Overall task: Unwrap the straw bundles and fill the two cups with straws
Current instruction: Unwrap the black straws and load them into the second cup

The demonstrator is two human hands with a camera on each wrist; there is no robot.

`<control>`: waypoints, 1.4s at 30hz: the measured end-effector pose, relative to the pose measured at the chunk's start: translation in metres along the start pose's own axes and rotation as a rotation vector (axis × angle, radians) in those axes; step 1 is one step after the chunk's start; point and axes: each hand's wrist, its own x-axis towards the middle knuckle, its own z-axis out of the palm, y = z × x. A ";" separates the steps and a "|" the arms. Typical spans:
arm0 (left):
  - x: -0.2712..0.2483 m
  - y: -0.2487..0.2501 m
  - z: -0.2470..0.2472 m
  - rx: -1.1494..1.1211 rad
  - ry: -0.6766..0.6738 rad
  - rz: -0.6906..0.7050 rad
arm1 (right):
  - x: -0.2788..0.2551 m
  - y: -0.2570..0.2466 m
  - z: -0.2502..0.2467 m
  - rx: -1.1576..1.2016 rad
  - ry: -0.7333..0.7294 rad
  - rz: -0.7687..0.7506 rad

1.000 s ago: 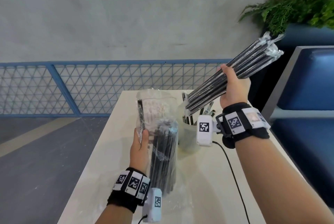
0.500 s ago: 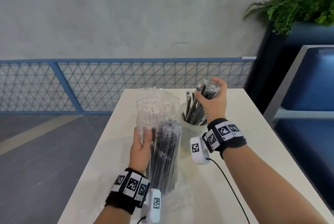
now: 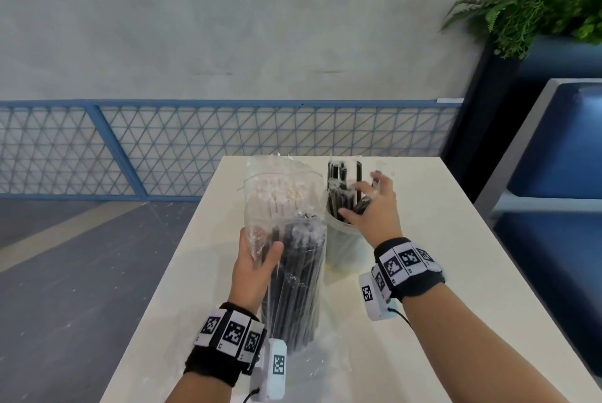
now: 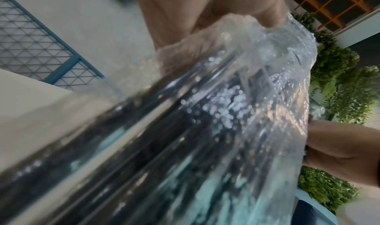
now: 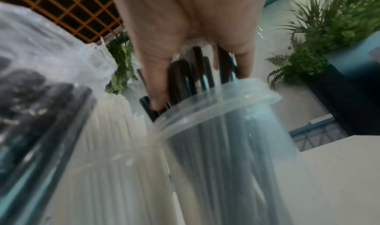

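Note:
My left hand point(image 3: 259, 246) grips a clear plastic bundle of black straws point(image 3: 293, 288) that stands upright on the white table point(image 3: 423, 239). The left wrist view shows this bundle point(image 4: 185, 131) blurred and close, the thumb point(image 4: 339, 153) pressed on its wrapper. Behind it a clear cup holds white straws point(image 3: 280, 197), also seen from the right wrist as white straws point(image 5: 115, 131). To the right, a second clear cup point(image 3: 345, 239) holds black straws point(image 3: 342, 187). My right hand point(image 3: 361, 197) hovers over their tops with fingers spread, touching them. Up close, the right hand point(image 5: 200, 82) lies around the straw tops above the cup rim point(image 5: 226, 114).
A blue mesh railing point(image 3: 195, 148) runs behind the table's far edge. A dark planter with ferns point(image 3: 537, 5) and a blue bench point(image 3: 560, 148) stand to the right. Loose clear wrapper point(image 3: 325, 357) lies on the table near me.
My right hand brought a handful of black straws down from high on the right into the right cup, then spread its fingers. My left hand kept holding the bundle.

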 end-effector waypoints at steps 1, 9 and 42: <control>0.000 -0.001 -0.001 0.026 -0.006 -0.006 | 0.002 -0.002 -0.002 -0.010 -0.015 0.021; 0.001 -0.008 -0.005 0.130 -0.015 -0.003 | 0.024 -0.038 -0.030 -0.085 -0.190 -0.006; -0.004 -0.021 -0.009 0.211 -0.194 0.069 | -0.076 -0.069 0.000 -0.152 -0.329 -0.279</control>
